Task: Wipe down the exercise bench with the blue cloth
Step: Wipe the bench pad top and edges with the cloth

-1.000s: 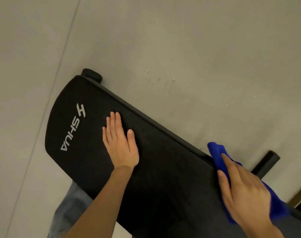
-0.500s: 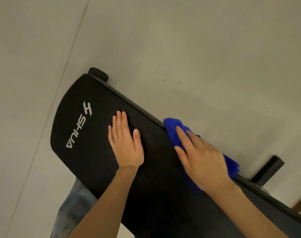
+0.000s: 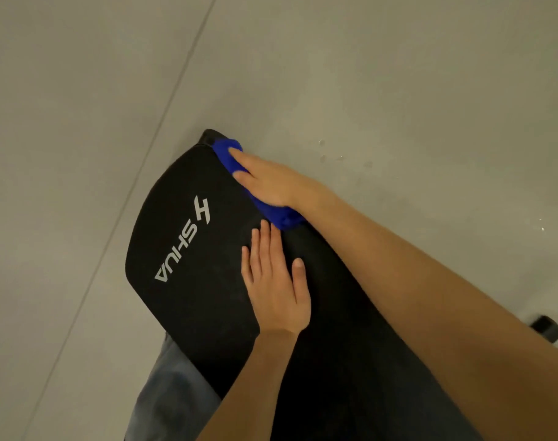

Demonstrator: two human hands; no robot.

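Observation:
The black padded exercise bench (image 3: 188,307) with white SHUA lettering runs from upper left to lower right. My right hand (image 3: 271,183) presses the blue cloth (image 3: 284,218) flat against the bench's far edge, close to its rounded end. The cloth shows ahead of my fingertips and behind my palm; the part under the hand is hidden. My left hand (image 3: 276,281) lies flat and open on the pad, fingers together, just below the cloth.
Grey floor (image 3: 398,90) surrounds the bench, with a thin seam (image 3: 163,122) running diagonally at the left. A black frame foot (image 3: 546,332) sticks out at the right, and a black frame end (image 3: 209,135) shows past the bench's tip. My trouser leg (image 3: 169,396) is under the bench.
My right hand has slid the blue cloth along the bench's far edge from the lower right up to the rounded end. My left hand has stayed flat on the pad.

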